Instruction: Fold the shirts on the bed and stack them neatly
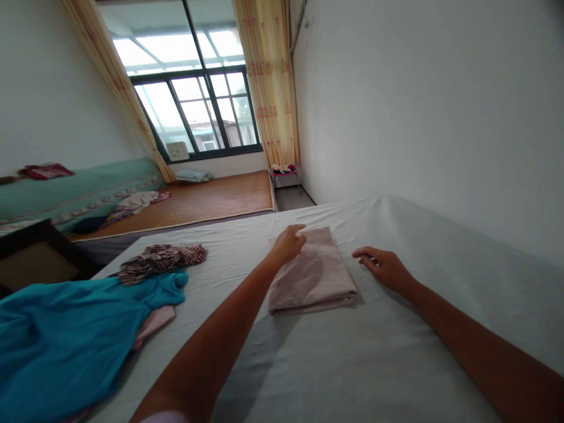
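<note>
A folded pale pink piece of cloth [315, 276] lies flat on the white sheet [282, 364] in front of me. My left hand [291, 242] is over its far left edge, with the index finger stretched out and the other fingers loosely bent. Whether it touches the fabric I cannot tell. To the right of the cloth, apart from it, is my right hand [383, 267]. Its fingers point left, slightly curved, with a gap between thumb and fingers. Neither hand shows anything in its grasp.
At the left lie a blue garment [74, 329], a striped dark cloth [161, 261] and a pink cloth [154, 323] partly under the blue. A white wall [440, 117] bounds the right side. Beyond are a brown-topped bed [220, 194], a small stool [285, 170] and a curtained window [198, 111].
</note>
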Demonstrator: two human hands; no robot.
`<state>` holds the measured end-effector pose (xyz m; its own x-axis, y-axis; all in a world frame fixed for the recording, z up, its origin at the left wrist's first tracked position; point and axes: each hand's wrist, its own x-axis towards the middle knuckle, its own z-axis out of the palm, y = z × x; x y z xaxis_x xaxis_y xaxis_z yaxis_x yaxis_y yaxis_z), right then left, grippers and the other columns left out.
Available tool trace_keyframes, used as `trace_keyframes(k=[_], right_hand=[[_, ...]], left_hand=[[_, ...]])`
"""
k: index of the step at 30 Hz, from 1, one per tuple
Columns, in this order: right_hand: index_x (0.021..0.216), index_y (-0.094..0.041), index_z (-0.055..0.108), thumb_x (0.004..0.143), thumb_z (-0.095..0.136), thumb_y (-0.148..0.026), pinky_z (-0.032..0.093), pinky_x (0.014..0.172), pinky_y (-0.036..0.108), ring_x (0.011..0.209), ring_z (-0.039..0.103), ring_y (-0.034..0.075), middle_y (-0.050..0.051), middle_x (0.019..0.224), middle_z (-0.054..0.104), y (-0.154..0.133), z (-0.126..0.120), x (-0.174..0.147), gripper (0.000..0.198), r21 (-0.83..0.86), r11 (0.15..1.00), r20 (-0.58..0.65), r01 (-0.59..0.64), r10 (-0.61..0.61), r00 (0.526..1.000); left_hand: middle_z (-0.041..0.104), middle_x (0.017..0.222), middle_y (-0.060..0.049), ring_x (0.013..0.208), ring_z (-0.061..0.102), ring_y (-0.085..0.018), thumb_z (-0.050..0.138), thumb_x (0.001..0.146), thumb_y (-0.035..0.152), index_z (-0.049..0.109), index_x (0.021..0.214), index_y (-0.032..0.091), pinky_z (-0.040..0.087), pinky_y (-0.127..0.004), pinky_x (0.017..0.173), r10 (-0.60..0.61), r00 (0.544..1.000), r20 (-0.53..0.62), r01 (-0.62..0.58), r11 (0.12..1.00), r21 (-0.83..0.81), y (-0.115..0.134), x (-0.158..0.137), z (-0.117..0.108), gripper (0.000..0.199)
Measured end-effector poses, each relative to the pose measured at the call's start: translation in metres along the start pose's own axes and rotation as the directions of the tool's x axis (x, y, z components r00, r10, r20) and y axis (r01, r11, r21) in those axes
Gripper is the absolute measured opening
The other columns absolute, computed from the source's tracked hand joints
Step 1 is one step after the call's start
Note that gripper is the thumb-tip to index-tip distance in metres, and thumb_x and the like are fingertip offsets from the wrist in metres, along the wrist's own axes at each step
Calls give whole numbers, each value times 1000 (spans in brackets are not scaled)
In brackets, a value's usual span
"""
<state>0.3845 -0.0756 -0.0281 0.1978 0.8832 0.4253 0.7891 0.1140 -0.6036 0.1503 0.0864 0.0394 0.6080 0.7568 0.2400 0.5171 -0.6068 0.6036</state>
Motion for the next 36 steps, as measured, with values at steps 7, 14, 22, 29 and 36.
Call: trace_keyframes(k=[7,14,22,29,36], right_hand=[[118,-24,63,96,34,-39,44,100,40,114,57,21,6,118,66,-54,19,25,39,-15,985,7,174,-174,985],[141,-24,44,98,31,-44,21,115,41,138,31,21,3,149,40,-100,102,75,50,-16,867,500,499,-425,754],[145,-28,38,97,21,-53,20,115,38,138,32,19,-1,148,40,-65,147,140,56,-84,884,589,461,-329,739],[137,-24,50,97,22,-46,27,112,43,134,40,21,4,143,48,7,121,152,53,-383,849,447,365,-175,877],[141,-18,43,95,37,-37,28,112,46,138,31,25,10,147,42,-20,77,86,51,-398,807,295,436,-337,894]], left_hand=[[40,147,-11,139,31,-26,44,93,39,46,138,18,29,-44,114,430,869,245,-486,835,259,-56,-86,-14,50],[38,150,-5,139,30,-22,32,98,42,33,146,24,20,-40,116,541,722,432,-652,741,162,-41,-125,-1,52],[36,151,0,142,24,-23,33,97,46,33,146,29,20,-42,115,520,722,456,-645,744,173,-44,-125,-8,52],[36,151,1,142,25,-22,32,97,46,33,145,30,19,-41,115,522,723,453,-644,746,168,-45,-124,-9,51],[37,150,1,141,26,-22,34,96,47,33,145,31,20,-42,115,528,724,444,-646,745,167,-50,-122,-5,52]])
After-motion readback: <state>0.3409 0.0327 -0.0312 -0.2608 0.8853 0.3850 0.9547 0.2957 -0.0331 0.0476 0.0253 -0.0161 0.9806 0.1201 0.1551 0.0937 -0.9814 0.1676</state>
